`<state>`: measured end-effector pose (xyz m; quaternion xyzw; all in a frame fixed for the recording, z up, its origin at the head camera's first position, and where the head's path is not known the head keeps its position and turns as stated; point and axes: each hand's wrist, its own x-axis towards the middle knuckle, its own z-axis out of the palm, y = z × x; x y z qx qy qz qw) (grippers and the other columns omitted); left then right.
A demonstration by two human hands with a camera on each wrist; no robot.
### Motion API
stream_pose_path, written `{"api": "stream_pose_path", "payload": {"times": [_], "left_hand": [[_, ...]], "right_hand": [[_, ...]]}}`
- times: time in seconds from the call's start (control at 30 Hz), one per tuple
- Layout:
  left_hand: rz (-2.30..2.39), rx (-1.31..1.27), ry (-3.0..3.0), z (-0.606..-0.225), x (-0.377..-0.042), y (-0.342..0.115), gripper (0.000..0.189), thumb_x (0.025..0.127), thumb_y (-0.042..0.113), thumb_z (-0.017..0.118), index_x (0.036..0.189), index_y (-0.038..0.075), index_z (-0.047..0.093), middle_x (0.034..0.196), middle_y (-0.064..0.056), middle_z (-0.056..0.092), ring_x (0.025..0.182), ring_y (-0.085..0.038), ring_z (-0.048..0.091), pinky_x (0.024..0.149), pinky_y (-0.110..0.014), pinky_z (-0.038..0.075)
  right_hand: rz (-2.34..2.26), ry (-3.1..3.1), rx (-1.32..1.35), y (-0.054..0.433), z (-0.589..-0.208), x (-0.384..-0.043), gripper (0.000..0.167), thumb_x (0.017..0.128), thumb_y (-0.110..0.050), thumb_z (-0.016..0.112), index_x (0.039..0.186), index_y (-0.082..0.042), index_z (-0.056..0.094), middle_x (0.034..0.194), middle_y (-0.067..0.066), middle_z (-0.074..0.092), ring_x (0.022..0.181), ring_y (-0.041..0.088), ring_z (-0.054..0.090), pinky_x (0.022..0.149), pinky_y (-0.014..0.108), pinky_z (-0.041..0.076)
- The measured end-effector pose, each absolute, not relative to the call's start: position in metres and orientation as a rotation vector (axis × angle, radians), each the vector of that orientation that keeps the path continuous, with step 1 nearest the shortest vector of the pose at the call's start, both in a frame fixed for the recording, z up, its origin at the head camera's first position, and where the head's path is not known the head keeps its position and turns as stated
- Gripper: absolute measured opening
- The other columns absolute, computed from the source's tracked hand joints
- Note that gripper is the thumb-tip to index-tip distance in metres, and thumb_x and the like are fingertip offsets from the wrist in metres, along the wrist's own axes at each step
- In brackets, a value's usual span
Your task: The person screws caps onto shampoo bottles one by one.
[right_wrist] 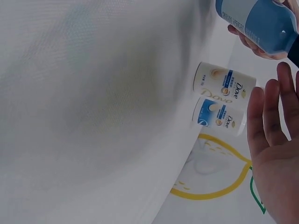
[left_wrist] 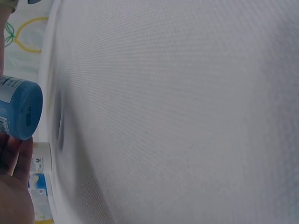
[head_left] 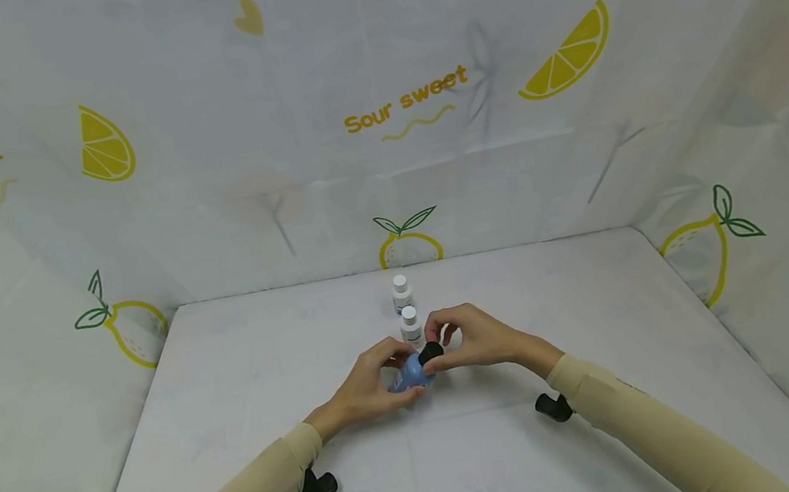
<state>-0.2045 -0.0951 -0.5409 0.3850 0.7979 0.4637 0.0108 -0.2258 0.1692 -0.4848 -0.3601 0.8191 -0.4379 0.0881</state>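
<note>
A blue bottle (head_left: 408, 373) with a black cap (head_left: 430, 352) leans to the right over the table. My left hand (head_left: 372, 385) grips its body from the left, thumb on the near side and fingers on the far side. In the left wrist view the bottle's round base (left_wrist: 31, 111) shows, lifted off the tabletop. My right hand (head_left: 481, 336) pinches the cap between thumb and fingers. Just behind stands a white bottle (head_left: 411, 329) labelled Dove, with a second white bottle (head_left: 402, 295) farther back.
The table (head_left: 264, 340) has a white cloth. A white curtain (head_left: 311, 81) printed with lemons and lettering hangs behind it and on both sides. Black wrist cameras show below the left sleeve (head_left: 247, 489) and beside the right sleeve (head_left: 638, 413).
</note>
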Motion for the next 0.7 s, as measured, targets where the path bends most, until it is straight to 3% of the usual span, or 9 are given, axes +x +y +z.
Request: {"api": "stream_pose_path", "payload": {"times": [0.4, 0.7], "left_hand": [[1.441, 1.206, 2.493, -0.5398, -0.2036, -0.0963, 0.049, 0.085, 0.013, 0.092, 0.127, 0.007, 0.067, 0.117, -0.006, 0.071, 0.106, -0.011, 0.069, 0.095, -0.028, 0.066], [1.473, 1.234, 2.48, -0.5403, -0.2034, -0.0956, 0.048, 0.085, 0.011, 0.091, 0.126, 0.005, 0.067, 0.116, -0.008, 0.072, 0.105, -0.011, 0.069, 0.093, -0.028, 0.066]], "right_hand": [[-1.283, 2.447, -1.073, 0.168, -0.4839, -0.2253, 0.033, 0.085, -0.028, 0.096, 0.099, -0.018, 0.068, 0.092, -0.007, 0.069, 0.09, 0.003, 0.063, 0.087, 0.035, 0.064], [-1.259, 2.425, -1.041, 0.1699, -0.4809, -0.2251, 0.05, 0.084, -0.031, 0.096, 0.117, -0.006, 0.068, 0.106, -0.003, 0.073, 0.1, 0.008, 0.066, 0.089, 0.041, 0.065]]}}
